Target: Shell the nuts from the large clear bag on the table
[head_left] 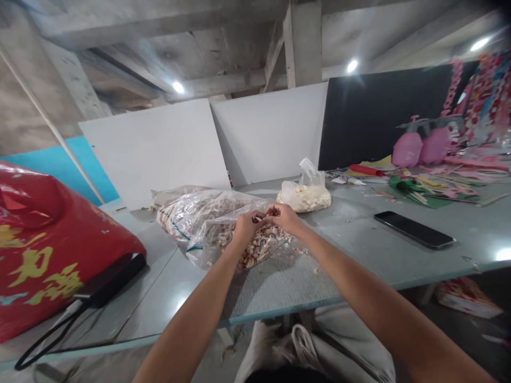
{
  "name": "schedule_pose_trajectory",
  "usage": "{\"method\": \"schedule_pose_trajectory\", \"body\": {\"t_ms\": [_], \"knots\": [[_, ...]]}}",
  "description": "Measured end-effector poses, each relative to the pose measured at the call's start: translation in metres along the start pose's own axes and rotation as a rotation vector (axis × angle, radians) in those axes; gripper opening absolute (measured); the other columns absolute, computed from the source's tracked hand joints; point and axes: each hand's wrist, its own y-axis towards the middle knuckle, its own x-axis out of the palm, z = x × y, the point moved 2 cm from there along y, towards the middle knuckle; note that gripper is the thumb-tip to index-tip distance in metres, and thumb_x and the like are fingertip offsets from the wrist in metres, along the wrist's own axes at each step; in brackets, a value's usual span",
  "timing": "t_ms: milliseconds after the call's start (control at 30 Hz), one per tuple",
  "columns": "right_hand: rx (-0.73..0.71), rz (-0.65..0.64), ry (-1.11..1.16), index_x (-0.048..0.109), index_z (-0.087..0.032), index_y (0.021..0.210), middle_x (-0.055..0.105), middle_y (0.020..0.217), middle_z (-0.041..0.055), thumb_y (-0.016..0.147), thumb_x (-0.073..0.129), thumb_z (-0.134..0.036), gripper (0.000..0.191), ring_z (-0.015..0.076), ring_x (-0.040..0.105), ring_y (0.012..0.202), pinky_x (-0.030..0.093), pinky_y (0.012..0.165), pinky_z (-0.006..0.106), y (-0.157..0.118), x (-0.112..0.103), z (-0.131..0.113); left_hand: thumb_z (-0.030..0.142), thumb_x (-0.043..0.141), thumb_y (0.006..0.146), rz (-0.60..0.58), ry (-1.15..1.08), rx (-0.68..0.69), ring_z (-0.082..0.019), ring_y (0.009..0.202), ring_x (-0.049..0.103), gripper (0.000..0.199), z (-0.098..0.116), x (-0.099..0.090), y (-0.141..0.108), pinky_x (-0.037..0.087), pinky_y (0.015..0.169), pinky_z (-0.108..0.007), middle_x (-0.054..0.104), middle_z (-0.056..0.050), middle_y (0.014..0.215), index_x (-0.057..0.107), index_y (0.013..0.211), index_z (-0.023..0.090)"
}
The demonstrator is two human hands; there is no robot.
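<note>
My left hand [248,226] and my right hand [282,217] meet over a pile of small tan pieces, like shells or husks [257,247]. Both have fingers pinched together, and what lies between the fingertips is too small to make out. The pile spills from the mouth of a large clear plastic bag [207,210], which lies on the table just left of my hands. Behind my right hand sits a smaller clear bag of pale cream pieces [305,197], its top gathered upward.
A big red bag [59,239] stands at the left beside a black power bank [115,282] with a cable. At the right lie a phone [413,229], a red roll [366,170], green sheets and pink bottles [407,149]. White boards stand behind the table [287,276].
</note>
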Motion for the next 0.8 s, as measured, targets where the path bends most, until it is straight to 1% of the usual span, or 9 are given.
{"method": "schedule_pose_trajectory", "body": {"t_ms": [67, 167, 267, 400, 600, 700, 800], "knots": [[0.032, 0.009, 0.027, 0.059, -0.014, 0.073, 0.057, 0.064, -0.0011, 0.066, 0.061, -0.025, 0.013, 0.0099, 0.050, 0.059, 0.040, 0.058, 0.022, 0.001, 0.000, 0.002, 0.043, 0.062, 0.070, -0.009, 0.001, 0.005, -0.013, 0.058, 0.055, 0.030, 0.000, 0.001, 0.000, 0.041, 0.055, -0.022, 0.065, -0.003, 0.065, 0.069, 0.081, 0.016], [0.126, -0.001, 0.102, 0.059, -0.014, 0.072, 0.058, 0.064, -0.0006, 0.064, 0.063, -0.026, 0.014, 0.0100, 0.052, 0.056, 0.042, 0.055, 0.022, 0.001, 0.002, 0.007, 0.042, 0.062, 0.071, -0.028, 0.010, 0.006, -0.014, 0.059, 0.056, 0.029, -0.001, 0.002, 0.000, 0.040, 0.056, -0.023, 0.067, -0.003, 0.068, 0.070, 0.082, 0.017], [0.178, -0.014, 0.135, 0.058, -0.015, 0.072, 0.060, 0.064, -0.0004, 0.064, 0.063, -0.023, 0.012, 0.0099, 0.053, 0.053, 0.043, 0.052, 0.022, 0.001, 0.003, 0.010, 0.039, 0.061, 0.072, -0.046, 0.012, 0.013, -0.014, 0.062, 0.058, 0.027, -0.001, 0.003, 0.001, 0.041, 0.058, -0.023, 0.067, -0.003, 0.069, 0.070, 0.084, 0.017], [0.167, 0.000, 0.057, 0.061, -0.015, 0.072, 0.063, 0.066, 0.0007, 0.067, 0.059, -0.017, 0.006, 0.0112, 0.056, 0.056, 0.044, 0.054, 0.022, 0.002, 0.005, 0.014, 0.037, 0.062, 0.072, -0.050, 0.037, 0.036, -0.014, 0.063, 0.058, 0.025, -0.003, 0.004, 0.002, 0.040, 0.058, -0.023, 0.067, -0.004, 0.071, 0.069, 0.083, 0.016], [0.112, 0.042, -0.117, 0.065, -0.016, 0.075, 0.067, 0.071, 0.0016, 0.070, 0.056, -0.014, 0.010, 0.0130, 0.060, 0.065, 0.046, 0.060, 0.022, 0.004, 0.006, 0.019, 0.036, 0.061, 0.073, -0.018, 0.138, 0.054, -0.014, 0.062, 0.057, 0.022, -0.005, 0.007, 0.003, 0.038, 0.057, -0.023, 0.066, -0.004, 0.069, 0.068, 0.080, 0.016], [0.107, 0.050, -0.174, 0.065, -0.017, 0.076, 0.067, 0.071, 0.0021, 0.071, 0.056, -0.015, 0.010, 0.0133, 0.059, 0.066, 0.045, 0.060, 0.023, 0.002, 0.005, 0.013, 0.034, 0.061, 0.073, -0.006, 0.152, 0.051, -0.013, 0.061, 0.056, 0.020, -0.004, 0.008, 0.002, 0.038, 0.057, -0.022, 0.065, -0.003, 0.068, 0.067, 0.078, 0.016], [0.092, 0.054, -0.208, 0.064, -0.016, 0.078, 0.066, 0.072, 0.0029, 0.073, 0.055, -0.017, 0.010, 0.0136, 0.059, 0.067, 0.044, 0.061, 0.023, -0.002, 0.005, 0.000, 0.033, 0.062, 0.072, 0.010, 0.183, 0.043, -0.014, 0.062, 0.056, 0.019, 0.000, 0.007, 0.002, 0.037, 0.057, -0.022, 0.064, -0.003, 0.067, 0.066, 0.077, 0.016]]}}
